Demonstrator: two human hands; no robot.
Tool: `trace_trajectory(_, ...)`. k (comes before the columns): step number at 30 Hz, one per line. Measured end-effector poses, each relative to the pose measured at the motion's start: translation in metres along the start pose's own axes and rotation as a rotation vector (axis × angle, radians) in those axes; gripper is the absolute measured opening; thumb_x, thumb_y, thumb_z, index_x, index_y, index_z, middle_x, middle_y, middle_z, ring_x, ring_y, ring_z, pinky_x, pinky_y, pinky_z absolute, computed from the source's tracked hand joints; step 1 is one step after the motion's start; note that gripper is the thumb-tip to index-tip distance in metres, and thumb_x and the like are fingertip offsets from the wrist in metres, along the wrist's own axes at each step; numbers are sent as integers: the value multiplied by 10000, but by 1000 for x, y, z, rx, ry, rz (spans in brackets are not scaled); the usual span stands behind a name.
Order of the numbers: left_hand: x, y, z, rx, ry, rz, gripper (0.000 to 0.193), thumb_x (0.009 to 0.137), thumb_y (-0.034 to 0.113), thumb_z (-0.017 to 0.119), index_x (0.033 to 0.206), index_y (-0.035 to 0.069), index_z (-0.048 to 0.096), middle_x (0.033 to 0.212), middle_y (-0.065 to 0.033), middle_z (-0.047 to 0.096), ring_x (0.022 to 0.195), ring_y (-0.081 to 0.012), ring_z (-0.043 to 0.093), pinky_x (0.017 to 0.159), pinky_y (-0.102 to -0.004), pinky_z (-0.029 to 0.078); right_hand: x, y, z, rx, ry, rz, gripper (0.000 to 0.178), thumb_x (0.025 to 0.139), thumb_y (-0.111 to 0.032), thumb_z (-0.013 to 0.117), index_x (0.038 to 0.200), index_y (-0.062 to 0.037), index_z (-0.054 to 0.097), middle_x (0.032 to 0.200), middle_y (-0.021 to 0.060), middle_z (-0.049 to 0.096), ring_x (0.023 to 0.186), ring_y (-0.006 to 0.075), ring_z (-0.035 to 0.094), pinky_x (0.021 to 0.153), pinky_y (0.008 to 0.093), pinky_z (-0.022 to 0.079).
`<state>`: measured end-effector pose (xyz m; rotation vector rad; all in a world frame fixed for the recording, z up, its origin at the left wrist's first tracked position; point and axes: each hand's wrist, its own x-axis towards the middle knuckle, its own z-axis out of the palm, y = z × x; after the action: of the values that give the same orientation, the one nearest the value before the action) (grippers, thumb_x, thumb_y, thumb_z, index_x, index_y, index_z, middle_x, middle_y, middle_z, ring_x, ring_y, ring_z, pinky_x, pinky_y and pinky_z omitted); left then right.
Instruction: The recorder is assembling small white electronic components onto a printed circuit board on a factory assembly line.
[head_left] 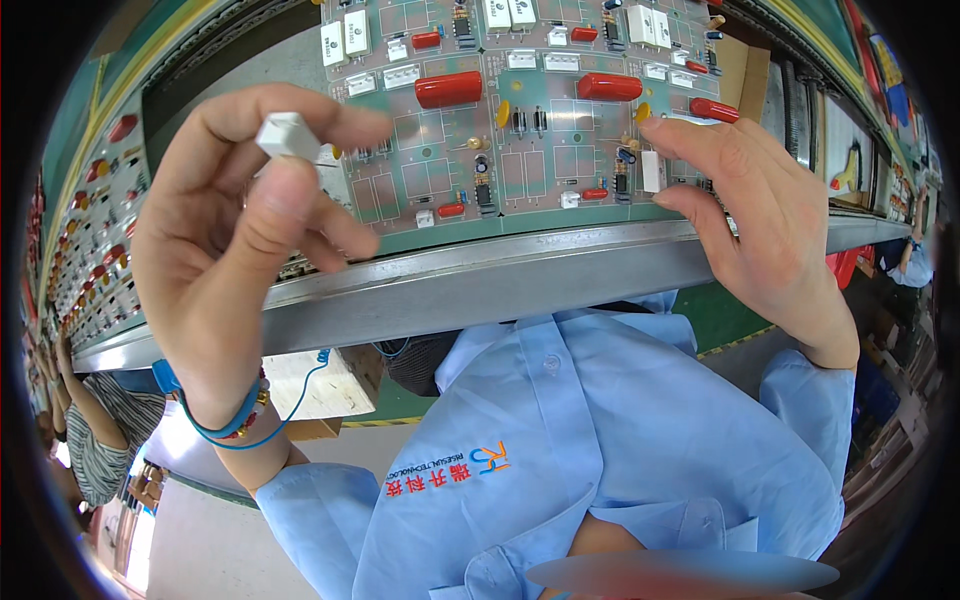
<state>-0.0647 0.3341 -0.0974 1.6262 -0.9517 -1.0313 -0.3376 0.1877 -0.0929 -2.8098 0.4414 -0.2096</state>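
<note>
My left hand [225,260] is raised in front of the board and pinches a small white block component [288,136] between thumb and forefinger. A blue wrist strap [215,425] with a thin blue cord circles that wrist. My right hand [765,220] reaches to the green circuit board [560,130]. Its forefinger and thumb close on a white rectangular component [651,171] that stands on the board's right part. The board carries red cylindrical capacitors [448,89], white blocks and small yellow parts.
A grey metal rail [480,285] runs along the board's near edge. Another board [100,230] with red parts lies at the far left. A person in a striped top [90,440] is at the lower left. A wooden block [320,385] sits under the rail.
</note>
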Motion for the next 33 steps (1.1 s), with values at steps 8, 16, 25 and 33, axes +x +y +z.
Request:
trace_trajectory(8,-6,5,27,26,-249,64,285,998,160,614,1190,-52,600,791,-66,613,548,-86,536,516,-195,410,-2,-5,-5,-102,-80,12,488,714,-21,776,1185,-1,648,990,115,702,816,287,672,641,337,527)
trace_trajectory(16,-11,16,61,-13,-128,-160,306,970,78,641,1236,-57,573,902,-98,674,582,-84,579,511,-201,460,-9,24,-5,147,95,5,488,763,-19,766,1235,4,644,1110,130,720,793,230,662,591,320,488)
trace_trajectory(25,-10,0,80,876,-68,373,390,742,62,800,1108,60,666,908,-73,609,654,-227,637,539,-338,497,-28,51,6,359,174,139,474,820,-30,726,1282,-11,624,1129,100,699,624,139,459,548,261,387)
trace_trajectory(33,-13,11,94,1190,-31,475,345,765,104,781,1087,59,665,923,-51,612,666,-184,637,537,-302,494,-44,53,17,392,329,181,477,841,-46,715,1305,-18,607,1178,99,679,623,136,432,571,262,385)
